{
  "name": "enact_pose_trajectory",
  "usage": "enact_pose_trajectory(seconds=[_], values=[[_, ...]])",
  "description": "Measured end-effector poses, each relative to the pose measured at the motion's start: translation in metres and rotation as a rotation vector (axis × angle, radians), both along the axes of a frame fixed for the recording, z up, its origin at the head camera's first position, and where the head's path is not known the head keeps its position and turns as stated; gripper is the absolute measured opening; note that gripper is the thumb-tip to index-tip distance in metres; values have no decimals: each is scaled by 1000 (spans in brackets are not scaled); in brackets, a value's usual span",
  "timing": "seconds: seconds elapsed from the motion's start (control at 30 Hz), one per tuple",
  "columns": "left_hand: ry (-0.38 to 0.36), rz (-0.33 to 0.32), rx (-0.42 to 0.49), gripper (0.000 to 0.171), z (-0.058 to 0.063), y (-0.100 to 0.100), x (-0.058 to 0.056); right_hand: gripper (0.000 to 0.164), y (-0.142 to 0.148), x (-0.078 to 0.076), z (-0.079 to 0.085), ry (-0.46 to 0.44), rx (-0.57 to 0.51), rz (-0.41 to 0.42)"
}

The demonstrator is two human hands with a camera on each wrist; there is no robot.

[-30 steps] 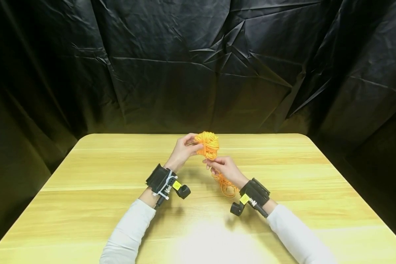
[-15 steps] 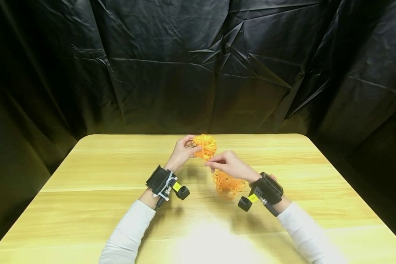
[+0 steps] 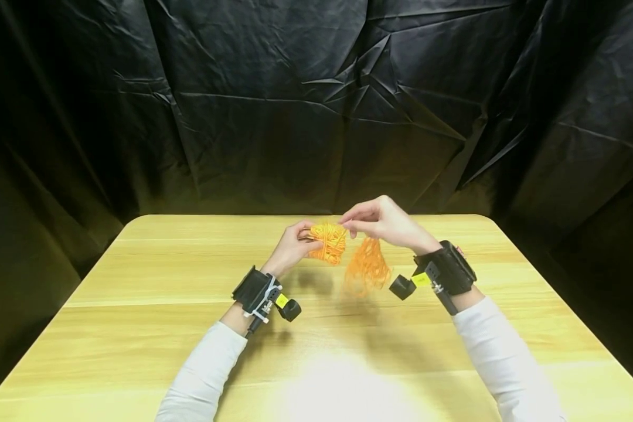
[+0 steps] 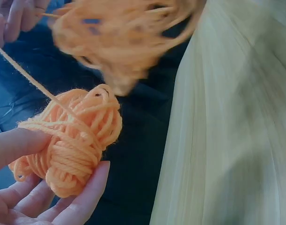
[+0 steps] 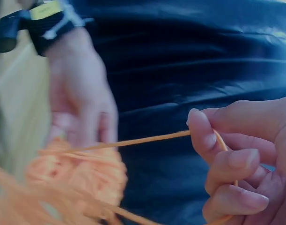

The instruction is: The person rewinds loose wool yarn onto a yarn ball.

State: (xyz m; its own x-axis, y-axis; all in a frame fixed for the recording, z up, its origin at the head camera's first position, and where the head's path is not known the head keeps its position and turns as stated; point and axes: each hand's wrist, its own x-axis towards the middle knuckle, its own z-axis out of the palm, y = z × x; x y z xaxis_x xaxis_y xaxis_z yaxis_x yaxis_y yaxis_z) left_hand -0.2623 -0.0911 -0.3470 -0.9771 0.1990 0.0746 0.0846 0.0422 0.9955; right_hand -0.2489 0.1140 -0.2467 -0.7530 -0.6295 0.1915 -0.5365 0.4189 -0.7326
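My left hand (image 3: 291, 249) grips a wound ball of orange yarn (image 4: 72, 140), thumb on one side and fingers on the other. To its right and slightly higher, my right hand (image 3: 385, 225) pinches a single yarn strand (image 5: 157, 138) between thumb and index finger. That strand runs taut from the ball to the pinch, then passes down across the other curled fingers (image 5: 236, 161). Below the right hand hangs a loose, tangled bunch of the same yarn (image 3: 368, 266), blurred in the left wrist view.
Both hands are above a light wooden table (image 3: 137, 328). A black sheet (image 3: 274, 146) hangs behind its far edge. Each wrist wears a black strap with a small camera, the right camera (image 3: 402, 287) beside the hanging yarn.
My right hand has risen and moved right, away from the ball, drawing the strand out. The loose bunch has lifted with it. The left hand has stayed nearly in place, the ball tilting slightly down.
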Motion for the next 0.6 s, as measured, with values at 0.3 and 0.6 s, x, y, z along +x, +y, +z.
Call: enact_pose_trajectory(seconds=[0.3, 0.6], values=[[-3, 59, 58, 37, -3, -25, 1, 24, 41, -1, 20, -102, 175, 18], [-6, 193, 0, 36, -4, -59, 0, 21, 86, 3, 19, -174, 353, 35]])
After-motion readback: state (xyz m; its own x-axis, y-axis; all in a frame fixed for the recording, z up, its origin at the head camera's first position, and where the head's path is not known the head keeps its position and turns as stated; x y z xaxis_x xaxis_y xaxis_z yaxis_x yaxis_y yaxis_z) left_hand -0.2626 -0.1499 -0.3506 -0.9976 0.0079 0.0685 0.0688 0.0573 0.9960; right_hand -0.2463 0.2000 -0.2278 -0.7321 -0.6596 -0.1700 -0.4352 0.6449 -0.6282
